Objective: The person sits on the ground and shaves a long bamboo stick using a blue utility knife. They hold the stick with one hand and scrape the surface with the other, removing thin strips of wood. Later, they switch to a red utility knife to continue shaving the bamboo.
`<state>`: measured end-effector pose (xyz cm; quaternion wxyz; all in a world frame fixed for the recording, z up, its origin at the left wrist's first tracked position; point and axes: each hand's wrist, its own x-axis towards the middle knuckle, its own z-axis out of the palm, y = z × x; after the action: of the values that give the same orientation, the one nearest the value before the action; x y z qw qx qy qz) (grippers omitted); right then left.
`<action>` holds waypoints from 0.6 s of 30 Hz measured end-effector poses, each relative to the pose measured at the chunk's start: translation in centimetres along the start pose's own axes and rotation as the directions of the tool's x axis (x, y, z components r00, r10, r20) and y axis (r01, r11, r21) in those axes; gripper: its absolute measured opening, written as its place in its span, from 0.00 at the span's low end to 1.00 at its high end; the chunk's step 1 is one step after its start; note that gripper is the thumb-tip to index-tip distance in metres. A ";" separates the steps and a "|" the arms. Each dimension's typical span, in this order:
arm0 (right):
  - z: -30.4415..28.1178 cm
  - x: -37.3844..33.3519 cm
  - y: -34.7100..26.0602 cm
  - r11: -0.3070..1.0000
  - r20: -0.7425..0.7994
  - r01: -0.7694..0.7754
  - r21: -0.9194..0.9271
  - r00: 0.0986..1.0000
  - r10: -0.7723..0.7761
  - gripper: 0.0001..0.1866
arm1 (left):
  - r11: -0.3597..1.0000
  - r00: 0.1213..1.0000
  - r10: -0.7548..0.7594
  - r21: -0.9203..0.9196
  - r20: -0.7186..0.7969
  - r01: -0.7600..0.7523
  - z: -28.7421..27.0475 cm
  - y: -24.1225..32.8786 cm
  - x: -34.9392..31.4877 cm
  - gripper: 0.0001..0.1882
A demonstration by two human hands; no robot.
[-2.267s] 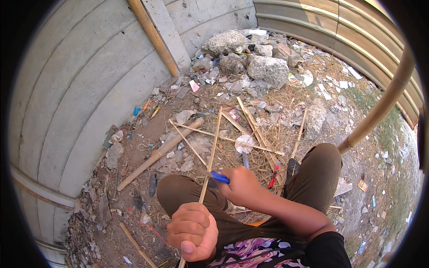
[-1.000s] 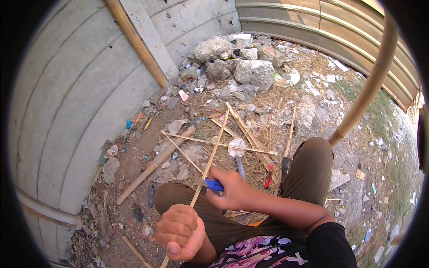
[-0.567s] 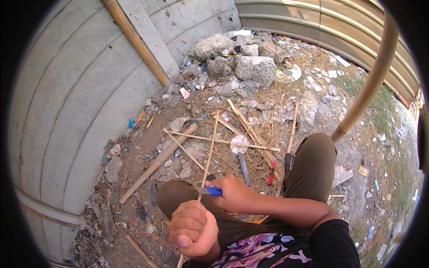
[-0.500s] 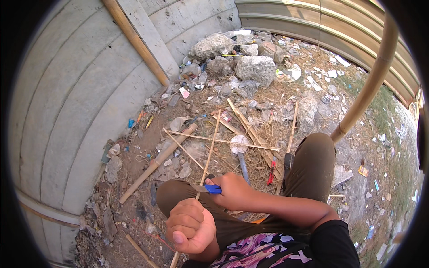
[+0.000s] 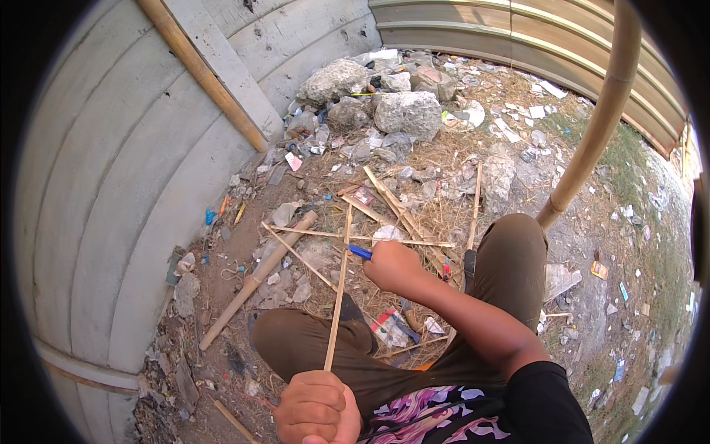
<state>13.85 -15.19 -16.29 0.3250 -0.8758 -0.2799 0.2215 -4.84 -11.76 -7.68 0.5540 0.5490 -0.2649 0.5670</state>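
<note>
My left hand (image 5: 316, 408) is closed around the lower end of a thin bamboo strip (image 5: 338, 314), which slants up and away over my left knee. In my right hand (image 5: 394, 266) is a blue-handled utility knife (image 5: 360, 252), its handle end showing beyond my fist. The knife meets the strip on its upper part; the blade itself is too small to make out there. Just beyond, another bamboo strip (image 5: 310, 232) lies crosswise on the ground, and a thick bamboo pole (image 5: 255, 281) rests to the left.
Split bamboo pieces (image 5: 403, 207) lie on straw ahead. Large rocks (image 5: 407, 115) and litter are piled at the back by a concrete wall (image 5: 140, 140). An upright bamboo pole (image 5: 592, 148) rises on the right, before a corrugated metal fence (image 5: 458, 41).
My right hand with the knife has moved away from me, up along the strip. My left hand has come down closer to my body, still gripping the strip.
</note>
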 end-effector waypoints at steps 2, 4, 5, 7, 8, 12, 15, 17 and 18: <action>0.0 -0.8 -0.7 0.998 0.049 0.050 -0.032 0.998 -0.049 0.17 | 0.998 1.000 0.021 0.067 0.003 -0.021 -1.3 -0.8 -0.1 0.26; 1.3 -3.8 -1.8 0.981 0.060 0.195 -0.001 0.979 -0.194 0.17 | 0.987 0.998 0.043 0.155 -0.046 -0.035 -1.4 -1.7 0.2 0.25; 1.9 -4.6 -2.3 0.963 0.067 0.270 0.028 0.960 -0.271 0.17 | 0.989 0.998 0.055 0.139 -0.020 -0.051 -1.6 -1.7 0.3 0.25; 2.0 -5.1 -2.3 0.936 -0.003 0.346 0.065 0.938 -0.347 0.16 | 0.992 0.997 0.071 0.103 0.036 -0.074 -2.2 -1.8 0.5 0.25; 1.9 -5.3 -2.3 0.921 -0.042 0.379 0.085 0.925 -0.377 0.16 | 0.993 0.995 0.076 0.083 0.069 -0.081 -2.4 -1.9 0.7 0.25; 0.5 -6.7 -3.0 0.886 0.059 0.459 0.074 0.884 -0.463 0.18 | 0.997 0.992 0.067 0.016 0.105 -0.069 -2.7 -1.9 1.2 0.25; 1.4 -6.8 -3.1 0.878 0.072 0.453 0.155 0.881 -0.467 0.19 | 0.997 0.991 0.057 0.053 0.119 -0.064 -3.2 -2.4 1.1 0.25; 1.3 -5.9 -3.1 0.902 0.057 0.413 0.123 0.905 -0.422 0.19 | 0.997 0.992 0.036 0.061 0.123 -0.044 -3.4 -2.5 1.0 0.25; 1.4 -5.7 -3.1 0.906 0.042 0.415 0.090 0.907 -0.419 0.19 | 0.999 0.993 0.016 0.041 0.115 -0.020 -3.6 -2.4 1.0 0.24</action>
<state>7.71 -16.24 -13.88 0.3906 -0.7751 -0.4613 0.1839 -3.66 -7.54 -8.46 0.5212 0.5897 -0.2893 0.5448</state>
